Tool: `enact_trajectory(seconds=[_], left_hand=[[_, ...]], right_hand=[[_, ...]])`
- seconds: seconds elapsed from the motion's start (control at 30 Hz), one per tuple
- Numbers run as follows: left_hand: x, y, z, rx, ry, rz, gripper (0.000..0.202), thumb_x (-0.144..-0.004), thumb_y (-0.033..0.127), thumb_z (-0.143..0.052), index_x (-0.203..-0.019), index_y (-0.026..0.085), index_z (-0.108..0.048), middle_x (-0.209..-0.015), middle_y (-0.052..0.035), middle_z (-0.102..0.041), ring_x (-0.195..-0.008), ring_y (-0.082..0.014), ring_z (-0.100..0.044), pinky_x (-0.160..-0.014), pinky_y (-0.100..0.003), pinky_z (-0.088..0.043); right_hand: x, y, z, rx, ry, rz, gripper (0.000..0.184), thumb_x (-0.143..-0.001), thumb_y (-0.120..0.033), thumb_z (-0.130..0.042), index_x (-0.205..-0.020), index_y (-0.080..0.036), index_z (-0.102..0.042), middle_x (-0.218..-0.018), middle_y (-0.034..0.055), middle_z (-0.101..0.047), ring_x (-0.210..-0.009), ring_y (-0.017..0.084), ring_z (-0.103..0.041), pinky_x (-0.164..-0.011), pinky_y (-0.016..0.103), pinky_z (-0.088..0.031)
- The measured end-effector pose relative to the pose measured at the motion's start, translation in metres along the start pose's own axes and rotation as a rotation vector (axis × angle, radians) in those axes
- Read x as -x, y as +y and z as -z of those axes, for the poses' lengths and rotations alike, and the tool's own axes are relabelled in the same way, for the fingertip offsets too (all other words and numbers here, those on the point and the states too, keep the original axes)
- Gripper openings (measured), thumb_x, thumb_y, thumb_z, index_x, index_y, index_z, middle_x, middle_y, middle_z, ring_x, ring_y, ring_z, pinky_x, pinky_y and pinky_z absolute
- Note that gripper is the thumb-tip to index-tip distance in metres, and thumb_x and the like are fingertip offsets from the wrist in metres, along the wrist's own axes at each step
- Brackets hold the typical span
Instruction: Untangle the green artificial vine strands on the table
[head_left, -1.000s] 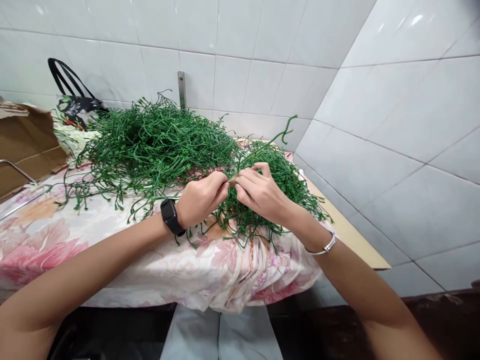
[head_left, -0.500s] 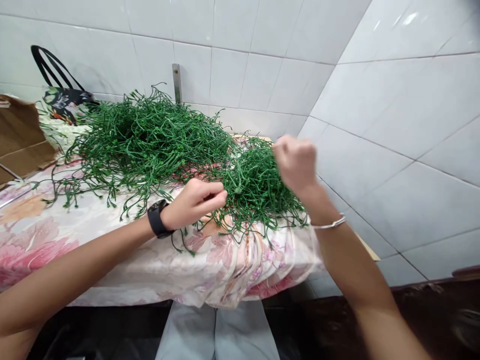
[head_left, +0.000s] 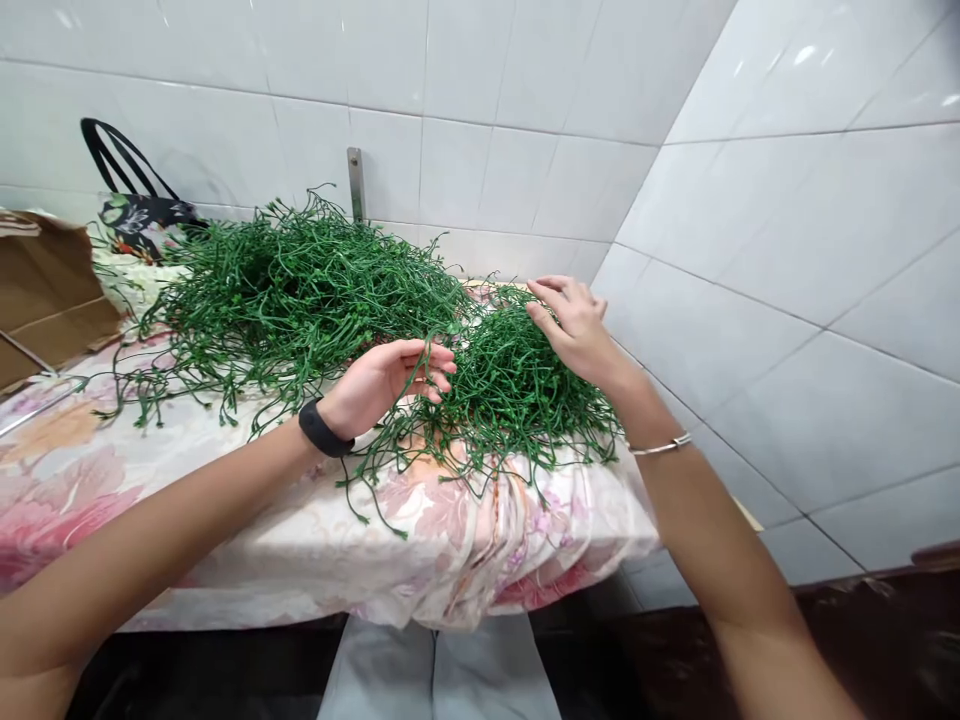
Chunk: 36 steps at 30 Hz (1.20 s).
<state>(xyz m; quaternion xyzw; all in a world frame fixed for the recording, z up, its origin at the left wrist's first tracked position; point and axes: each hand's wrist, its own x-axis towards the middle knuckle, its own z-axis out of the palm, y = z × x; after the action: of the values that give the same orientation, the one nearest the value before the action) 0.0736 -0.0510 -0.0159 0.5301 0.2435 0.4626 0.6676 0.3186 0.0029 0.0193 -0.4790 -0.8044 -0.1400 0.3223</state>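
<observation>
Thin green artificial stems with small budded tips form a large heap and a smaller heap to its right. My left hand, with a black band at the wrist, is between the two heaps, palm turned inward. Its fingers are loosely curved and apart, and a green stem crosses in front of them without being visibly gripped. Over the top right of the smaller heap, my right hand has its fingers spread, fingertips close to the stems; I cannot tell whether they touch. A silver bangle circles my right wrist.
A floral cloth covers the table, bunched at the front. To the left are a brown cardboard box, white flower-like material and a black floral bag. A metal bracket is on the tiled wall behind.
Both hands were closed and have opened. My right hand has come slightly left and down onto the smaller heap. My left hand has turned its palm more inward.
</observation>
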Motion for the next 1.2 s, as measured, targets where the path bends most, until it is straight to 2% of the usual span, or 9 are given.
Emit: enact_trajectory(seconds=[0.2,0.3,0.47,0.63,0.83,1.03,1.2], left_hand=[[-0.001,-0.001,0.002,0.027,-0.014,0.018,0.029,-0.083,0.025,-0.039,-0.087,0.012,-0.065,-0.086,-0.0071,-0.065,-0.072,-0.0135,-0.060,-0.061,-0.026,-0.049],[-0.001,-0.002,0.001,0.008,-0.023,-0.001,0.024,-0.080,0.024,-0.046,-0.088,0.012,-0.065,-0.089,-0.0074,-0.065,-0.072,-0.0132,-0.060,-0.060,-0.025,-0.049],[0.000,-0.003,0.001,0.003,-0.048,-0.010,0.023,-0.081,0.024,-0.048,-0.091,0.012,-0.064,-0.091,-0.0081,-0.063,-0.073,-0.0135,-0.060,-0.061,-0.025,-0.049],[0.000,-0.002,0.002,0.011,-0.066,-0.017,0.021,-0.083,0.023,-0.046,-0.089,0.012,-0.063,-0.086,-0.0069,-0.063,-0.073,-0.0123,-0.060,-0.063,-0.024,-0.049],[0.001,-0.005,0.003,-0.019,-0.116,-0.023,0.024,-0.084,0.026,-0.046,-0.095,0.011,-0.062,-0.088,-0.0090,-0.064,-0.071,-0.0116,-0.059,-0.063,-0.025,-0.048],[0.001,-0.005,0.002,-0.065,-0.110,0.021,0.022,-0.081,0.027,-0.050,-0.088,0.011,-0.063,-0.091,-0.0096,-0.065,-0.068,-0.0125,-0.060,-0.063,-0.028,-0.048],[0.000,-0.001,0.001,-0.042,-0.109,0.031,0.030,-0.085,0.033,-0.041,-0.088,0.011,-0.060,-0.088,-0.0098,-0.065,-0.070,-0.0140,-0.061,-0.065,-0.028,-0.048]], right_hand=[[0.002,-0.015,0.007,-0.041,0.270,0.050,0.030,-0.089,-0.032,-0.034,-0.108,-0.022,-0.054,-0.115,0.0067,-0.053,-0.110,0.024,-0.046,-0.088,0.042,-0.028],[0.006,-0.030,0.007,-0.098,0.326,0.087,0.027,-0.089,-0.028,-0.034,-0.105,-0.022,-0.056,-0.109,0.0057,-0.056,-0.106,0.022,-0.050,-0.085,0.038,-0.030],[0.019,-0.055,-0.002,-0.181,0.223,0.238,0.020,-0.086,-0.023,-0.041,-0.100,-0.024,-0.057,-0.098,0.0017,-0.062,-0.098,0.017,-0.054,-0.086,0.035,-0.029],[0.030,-0.072,-0.011,-0.258,0.122,0.352,0.024,-0.084,-0.022,-0.046,-0.108,-0.022,-0.051,-0.098,0.0009,-0.062,-0.094,0.013,-0.055,-0.085,0.032,-0.030],[0.032,-0.076,-0.011,-0.279,0.062,0.364,0.028,-0.085,-0.023,-0.046,-0.112,-0.022,-0.052,-0.102,0.0033,-0.060,-0.097,0.014,-0.053,-0.086,0.032,-0.029],[0.031,-0.071,-0.014,-0.259,-0.052,0.400,0.035,-0.087,-0.016,-0.037,-0.117,-0.028,-0.051,-0.108,0.0022,-0.058,-0.103,0.015,-0.048,-0.088,0.034,-0.028],[0.032,-0.073,-0.016,-0.342,-0.067,0.378,0.039,-0.087,-0.013,-0.034,-0.122,-0.025,-0.046,-0.113,0.0027,-0.057,-0.107,0.015,-0.045,-0.090,0.034,-0.031]])
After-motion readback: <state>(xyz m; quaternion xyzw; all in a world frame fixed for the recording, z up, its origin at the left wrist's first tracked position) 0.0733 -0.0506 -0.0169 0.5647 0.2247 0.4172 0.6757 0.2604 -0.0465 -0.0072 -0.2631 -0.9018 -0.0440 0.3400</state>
